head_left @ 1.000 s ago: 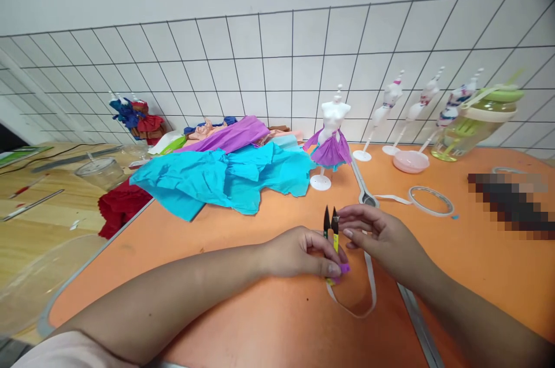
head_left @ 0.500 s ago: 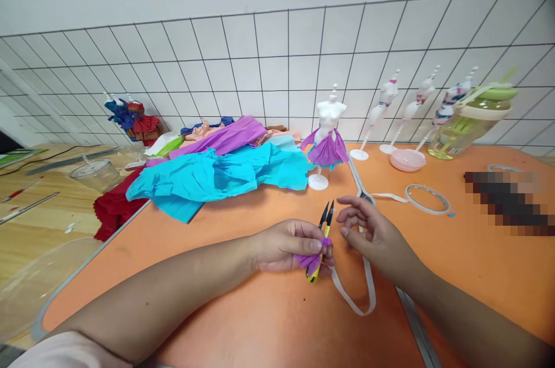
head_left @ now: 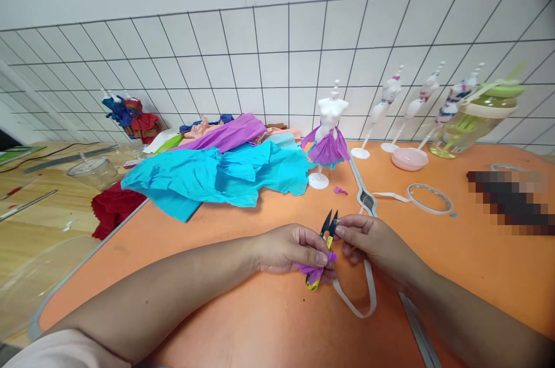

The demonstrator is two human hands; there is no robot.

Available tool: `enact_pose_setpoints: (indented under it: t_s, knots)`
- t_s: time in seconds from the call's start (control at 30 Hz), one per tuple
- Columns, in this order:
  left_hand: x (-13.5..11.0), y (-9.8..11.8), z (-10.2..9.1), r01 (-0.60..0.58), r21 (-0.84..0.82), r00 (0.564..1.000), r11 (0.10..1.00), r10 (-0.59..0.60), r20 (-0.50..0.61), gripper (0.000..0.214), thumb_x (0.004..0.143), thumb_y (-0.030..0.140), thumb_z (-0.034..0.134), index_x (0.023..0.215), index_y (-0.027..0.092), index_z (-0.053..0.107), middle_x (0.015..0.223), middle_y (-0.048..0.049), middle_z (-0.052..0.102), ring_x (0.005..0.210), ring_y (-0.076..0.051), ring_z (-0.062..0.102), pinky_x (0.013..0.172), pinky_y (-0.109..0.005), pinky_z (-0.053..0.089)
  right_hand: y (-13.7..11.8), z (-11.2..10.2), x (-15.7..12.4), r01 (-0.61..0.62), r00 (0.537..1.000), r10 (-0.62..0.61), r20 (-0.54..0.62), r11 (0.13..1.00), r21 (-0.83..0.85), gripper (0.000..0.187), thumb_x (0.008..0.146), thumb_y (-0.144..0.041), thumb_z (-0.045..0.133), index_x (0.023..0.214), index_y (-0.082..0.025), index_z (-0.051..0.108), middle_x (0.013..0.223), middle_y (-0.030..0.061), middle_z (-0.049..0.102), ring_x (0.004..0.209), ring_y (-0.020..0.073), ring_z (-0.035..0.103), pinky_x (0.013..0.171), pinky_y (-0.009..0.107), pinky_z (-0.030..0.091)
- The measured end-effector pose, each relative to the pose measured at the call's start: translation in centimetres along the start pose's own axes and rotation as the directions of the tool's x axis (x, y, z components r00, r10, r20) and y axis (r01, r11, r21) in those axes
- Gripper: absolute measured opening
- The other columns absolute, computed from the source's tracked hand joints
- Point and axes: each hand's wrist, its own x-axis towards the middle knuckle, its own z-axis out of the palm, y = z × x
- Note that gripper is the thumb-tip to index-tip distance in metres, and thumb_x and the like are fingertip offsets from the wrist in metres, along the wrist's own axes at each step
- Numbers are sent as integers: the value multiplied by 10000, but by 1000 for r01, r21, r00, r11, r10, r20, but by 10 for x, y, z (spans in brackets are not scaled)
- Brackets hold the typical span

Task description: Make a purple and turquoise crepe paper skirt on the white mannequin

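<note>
My left hand (head_left: 295,251) is closed around a gathered piece of purple crepe paper (head_left: 311,273) and a pair of thread snips (head_left: 330,240) with yellow handles. The snips' black blades point up and away, slightly apart. My right hand (head_left: 364,238) has thumb and forefinger pinched right by the right blade; whether they grip the blade or a small bit is unclear. A white tape strip (head_left: 362,315) loops below both hands, one end by the left fingertips. Ahead stands a white mini dress form (head_left: 332,110) wearing a purple skirt (head_left: 328,148). A small purple scrap (head_left: 340,190) lies beside its base.
A heap of turquoise crepe paper (head_left: 208,180) and other colours lies at the back left. To the right are a tape roll (head_left: 429,199), a pink bowl (head_left: 410,158), more dress forms (head_left: 385,99) and a bottle (head_left: 479,119). A metal seam (head_left: 362,186) crosses the orange tabletop.
My right hand has lowered and moved in against the snips' blades, its fingers now pinched. A purple scrap now lies near the dress form. My left hand keeps its hold.
</note>
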Motion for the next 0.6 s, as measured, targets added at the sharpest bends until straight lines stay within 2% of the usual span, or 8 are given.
enact_pose_setpoints:
  t_s: [0.1,0.2,0.37,0.5,0.6]
  knots:
    - [0,0,0,11,17,1000,1000,-11,0,312,634,317,854,792,89,710,718,-72,692,686,-182,687,684,-311,537,-1,0,-1,36,999,-36,16,999,-8,390,665,-506,773,830,-184,626,628,-32,614,510,85,525,490,217,427]
    - [0,-1,-1,-2,15,1000,1000,2,-20,337,604,330,869,786,90,718,750,-82,710,656,-168,679,620,-271,524,-6,-2,-1,70,997,-67,33,993,-95,362,701,-504,743,759,-179,593,609,-34,590,525,87,525,498,214,415]
    - [1,0,-1,-54,50,990,997,60,-126,361,561,351,887,755,95,723,724,-58,703,653,-142,667,682,-281,536,-10,-15,0,158,987,-145,69,956,-247,305,775,-458,685,739,-174,582,606,-25,567,547,99,522,529,234,418]
    - [1,4,2,-25,239,975,971,76,-208,396,574,414,866,771,102,721,761,-61,710,603,-111,630,566,-231,513,-15,-24,-1,160,984,-132,117,948,-274,282,770,-435,689,749,-175,582,609,-31,548,543,100,504,520,236,412]
    - [2,5,6,-9,399,955,917,126,-268,415,628,460,821,827,109,723,687,-46,689,550,-105,614,477,-199,477,-20,-29,-3,135,985,-97,142,948,-287,300,763,-447,686,722,-172,573,584,-33,527,538,100,495,524,237,417]
